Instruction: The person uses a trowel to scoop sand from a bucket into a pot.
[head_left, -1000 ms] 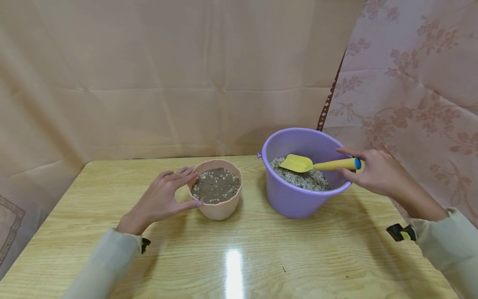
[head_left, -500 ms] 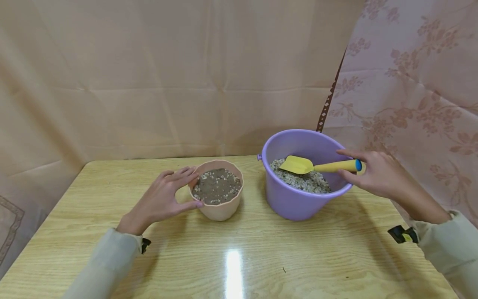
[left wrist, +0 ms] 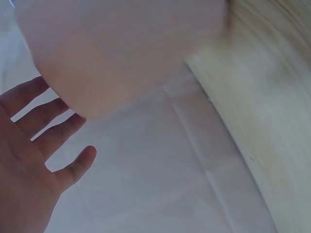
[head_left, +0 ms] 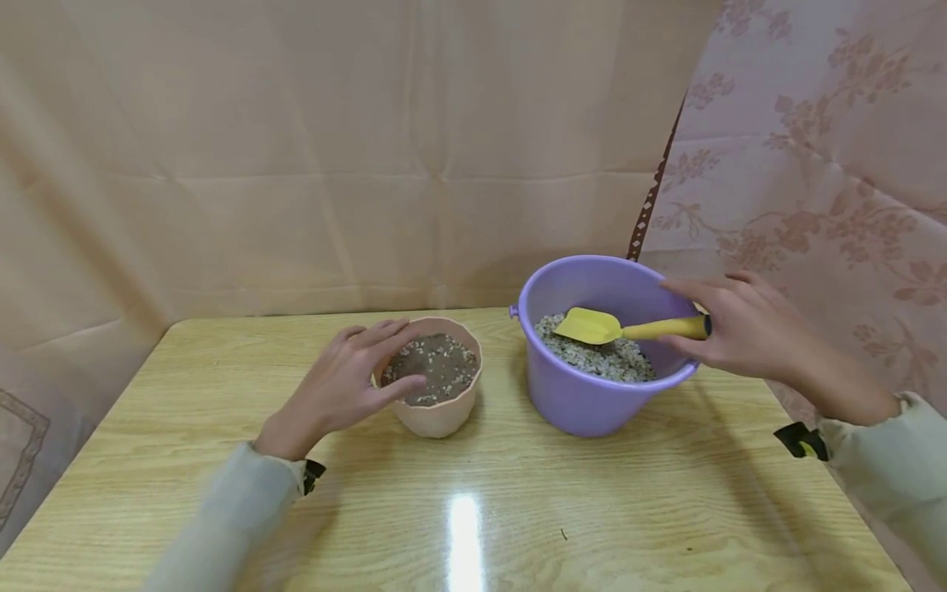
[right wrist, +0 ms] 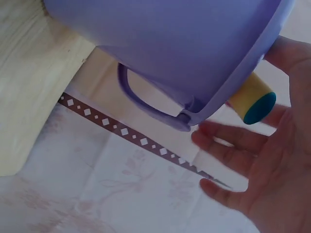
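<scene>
My left hand is at the left side of a peach flowerpot, its fingers near the rim and its thumb above the brown soil. In the left wrist view its fingers are spread beside the pot wall. A purple bucket holds pale gravel, and a yellow toy shovel lies across it with its handle over the right rim. Around the handle's end is my right hand. The right wrist view shows its fingers loosely spread, apart from the blue-ended handle.
Both containers stand toward the back of a wooden table. A beige curtain hangs behind it, a floral cloth on the right. The bucket's carrying handle hangs down on its far side.
My left hand has shifted right and its thumb has left the pot's rim for above the soil. My right hand has moved slightly left and up over the shovel handle's end.
</scene>
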A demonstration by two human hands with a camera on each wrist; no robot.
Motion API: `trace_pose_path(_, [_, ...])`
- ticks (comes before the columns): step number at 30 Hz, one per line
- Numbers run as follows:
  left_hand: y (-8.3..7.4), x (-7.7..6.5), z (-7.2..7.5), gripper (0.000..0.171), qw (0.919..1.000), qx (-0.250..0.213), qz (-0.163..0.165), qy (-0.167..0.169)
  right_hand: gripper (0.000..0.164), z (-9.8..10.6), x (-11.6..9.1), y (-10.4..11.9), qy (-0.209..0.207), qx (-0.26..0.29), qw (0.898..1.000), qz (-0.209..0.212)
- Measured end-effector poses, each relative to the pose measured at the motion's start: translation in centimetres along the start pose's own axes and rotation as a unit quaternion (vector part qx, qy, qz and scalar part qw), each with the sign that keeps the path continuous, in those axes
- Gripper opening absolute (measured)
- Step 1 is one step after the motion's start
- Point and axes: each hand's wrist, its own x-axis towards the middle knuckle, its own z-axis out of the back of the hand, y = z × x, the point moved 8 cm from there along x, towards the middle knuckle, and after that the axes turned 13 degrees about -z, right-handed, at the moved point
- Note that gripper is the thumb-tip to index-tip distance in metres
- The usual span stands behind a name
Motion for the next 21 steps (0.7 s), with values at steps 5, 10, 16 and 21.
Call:
trace_pose_path(5, [-2.1,1.7,0.1,0.061,0.9991,-0.003,-0.036,-0.022,0.06,-0.2,0.8,1.9,0.036,0.014,0.998,0.051])
trace_pose_path(10, [-3.6,3.4,-0.2,0.058,0.9982,-0.012,-0.052,-0.027,0.055,-1.3,1.6,2.8,0.107,0.024,0.992,0.061])
trace_pose_path(16, [-5.4,5.4,-0.6,0.061,0.9967,0.006,-0.074,-0.032,0.048,-2.0,2.2,3.3,0.148,0.034,0.986,0.07])
trace_pose_path(21, [-6.6,6.8,-1.3,0.061,0.9977,0.008,-0.067,-0.01,0.043,-2.4,2.5,3.6,0.156,0.032,0.984,0.079])
